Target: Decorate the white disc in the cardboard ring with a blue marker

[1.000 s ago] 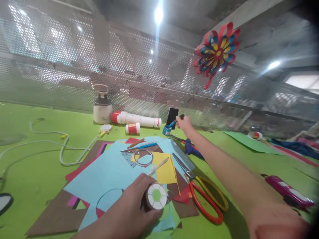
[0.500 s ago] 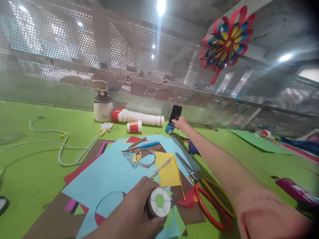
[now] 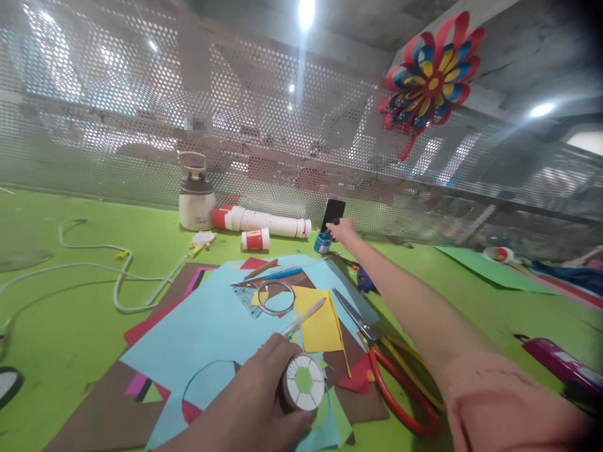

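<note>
My left hand (image 3: 264,389) is wrapped round a short cylinder (image 3: 304,382), whose white top carries a green hexagon and radiating lines. Beneath it lie light-blue paper sheets (image 3: 193,326). A whitish pencil (image 3: 304,316) lies just beyond my fingers. At the far side of the table, my right hand (image 3: 343,231) reaches to a small blue jar (image 3: 323,243), fingers closed above its mouth. A small dark round thing shows at the fingertips; what it belongs to I cannot make out. Large scissors (image 3: 377,345) with red and yellow handles lie below my right forearm.
A metal ring (image 3: 276,297), a blue pen (image 3: 285,273) and yellow paper (image 3: 319,326) lie on the sheets. Behind stand a sprayer bottle (image 3: 196,204), a stack of paper cups (image 3: 268,222) and a phone (image 3: 333,215). A magenta tool (image 3: 563,361) lies right; a cable (image 3: 117,289) left.
The view has shifted very slightly. Both hands keep nearly the same places, the left on the cylinder and the right at the blue jar.
</note>
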A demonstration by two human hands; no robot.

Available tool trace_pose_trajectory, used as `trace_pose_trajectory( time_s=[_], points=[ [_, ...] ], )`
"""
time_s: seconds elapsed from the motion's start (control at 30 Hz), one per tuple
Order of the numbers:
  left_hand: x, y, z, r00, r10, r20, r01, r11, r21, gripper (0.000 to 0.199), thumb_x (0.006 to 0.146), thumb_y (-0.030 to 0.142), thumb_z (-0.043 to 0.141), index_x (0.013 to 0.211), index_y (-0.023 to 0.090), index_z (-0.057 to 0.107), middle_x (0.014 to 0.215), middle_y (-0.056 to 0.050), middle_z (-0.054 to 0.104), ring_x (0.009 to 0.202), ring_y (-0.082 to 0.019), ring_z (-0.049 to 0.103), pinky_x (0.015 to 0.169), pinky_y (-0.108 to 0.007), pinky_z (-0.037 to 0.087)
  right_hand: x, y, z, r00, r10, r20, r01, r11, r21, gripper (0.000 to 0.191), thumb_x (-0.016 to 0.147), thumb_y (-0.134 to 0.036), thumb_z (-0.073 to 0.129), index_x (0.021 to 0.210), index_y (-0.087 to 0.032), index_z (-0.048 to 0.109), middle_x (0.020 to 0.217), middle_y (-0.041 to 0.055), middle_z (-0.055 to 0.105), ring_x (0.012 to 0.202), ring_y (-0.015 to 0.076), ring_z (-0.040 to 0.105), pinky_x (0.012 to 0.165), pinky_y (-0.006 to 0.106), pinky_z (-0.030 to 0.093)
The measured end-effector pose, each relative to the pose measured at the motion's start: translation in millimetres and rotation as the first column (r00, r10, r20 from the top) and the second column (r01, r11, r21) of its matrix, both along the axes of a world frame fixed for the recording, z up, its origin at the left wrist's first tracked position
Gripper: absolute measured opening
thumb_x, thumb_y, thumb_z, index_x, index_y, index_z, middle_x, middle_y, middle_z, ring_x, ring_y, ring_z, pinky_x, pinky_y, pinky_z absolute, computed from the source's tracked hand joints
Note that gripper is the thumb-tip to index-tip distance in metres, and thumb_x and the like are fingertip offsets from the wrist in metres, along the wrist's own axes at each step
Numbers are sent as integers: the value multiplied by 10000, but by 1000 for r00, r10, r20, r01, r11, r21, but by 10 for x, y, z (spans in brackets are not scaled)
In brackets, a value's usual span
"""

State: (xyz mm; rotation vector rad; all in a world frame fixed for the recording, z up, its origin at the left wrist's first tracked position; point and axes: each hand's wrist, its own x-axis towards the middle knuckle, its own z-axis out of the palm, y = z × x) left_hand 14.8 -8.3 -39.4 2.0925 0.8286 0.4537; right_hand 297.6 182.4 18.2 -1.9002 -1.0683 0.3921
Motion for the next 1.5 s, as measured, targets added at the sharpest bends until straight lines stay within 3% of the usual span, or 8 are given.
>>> trace_pose_trajectory(
  time_s=[0.33,0.43,0.53,0.73,0.87,1.03,1.3,1.5],
  points=[
    [-25,-15,-34,998,51,41,-51,999,6,229,764,236,622,991,220,602,970,-27,605,845,-195,588,766,-328,469,87,-387,348,984,-13,-178,59,966,251,308,952,-342,595,1198,-157,603,1175,89,640,966,193,657,817,384,573],
    [-45,0,-42,998,42,38,-43,999,22,286,757,278,668,1023,203,593,994,-49,616,883,-218,596,816,-371,481,9,-831,332,958,32,-285,73,934,349,271,972,-391,549,1062,-143,613,928,30,649,723,121,626,642,283,545],
    [-60,25,-38,999,21,25,-22,999,24,321,771,305,678,1058,191,592,1036,-65,623,925,-232,606,847,-396,486,-181,-1437,247,903,165,-397,9,916,402,340,1002,-365,426,714,-200,500,558,-51,454,477,90,460,489,235,425],
    [-57,29,0,998,63,-13,-63,998,-31,424,754,323,713,1120,192,546,1107,-73,650,988,-250,622,852,-399,499,-652,-2323,3,758,401,-515,-109,856,506,298,801,-347,708,648,-208,494,470,-64,457,453,90,408,474,228,404],
    [-46,14,-6,996,77,-36,-79,995,-55,415,757,318,713,1109,212,521,1102,-59,665,977,-248,632,825,-386,502,-811,-2458,-162,697,461,-550,-143,840,523,223,793,-289,739,701,-201,557,459,-64,486,444,90,433,478,226,431],
    [-45,15,-27,995,87,-55,-91,993,-69,425,751,339,726,1092,216,505,1031,-38,654,897,-230,614,770,-369,484,-880,-2581,-309,763,484,-428,-277,843,461,133,872,-348,698,888,-217,679,567,-30,614,527,115,573,515,240,486],
    [-55,24,-56,994,91,-59,-98,988,-123,439,725,331,752,1074,234,504,1025,-24,642,887,-227,603,762,-367,471,-935,-2761,-366,838,441,-321,-374,893,251,107,892,-353,677,965,-276,690,754,-2,675,690,128,649,617,215,563],
    [-39,27,-26,993,87,-84,-99,983,-156,411,723,314,722,1054,246,489,1008,-13,632,859,-218,602,731,-359,476,-919,-2754,-362,843,481,-240,-427,871,244,84,921,-321,621,991,-292,657,721,-20,638,661,127,632,612,228,585]
  ],
)
